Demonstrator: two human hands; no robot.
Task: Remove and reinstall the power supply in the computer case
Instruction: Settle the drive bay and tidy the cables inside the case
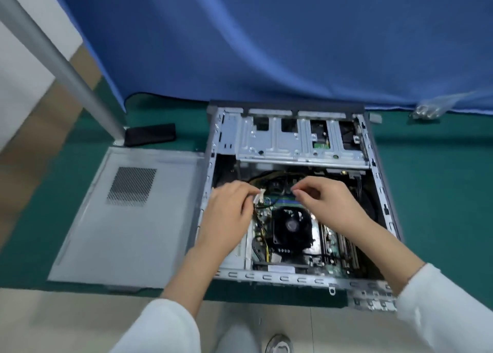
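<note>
While both hands work inside it, the open computer case (290, 192) lies on its side on the green-covered counter (440, 192), its interior facing up. The left hand (229, 214) reaches in over the case's left wall, its fingers (250, 192) curled and pinching a white connector (259, 196) on a bundle of yellow and black wires (262, 235) that runs down the left part of the case interior. The right hand (328, 206) comes in from the case's near right corner; its fingers are curled with thumb and forefinger pinched close together just above the blue slots, but whether they hold anything is too blurred to tell. Between and just below the two hands, in the middle of the case, sits the black round CPU fan (292, 226). A silver drive cage (298, 139) fills the far part of the case. Which part is the power supply cannot be told for certain. Left of the case, touching its wall, lies the removed grey side panel (128, 216) with a mesh vent. A black flat object (150, 134) lies beyond that panel, and blue cloth (266, 38) hangs behind the case.
</note>
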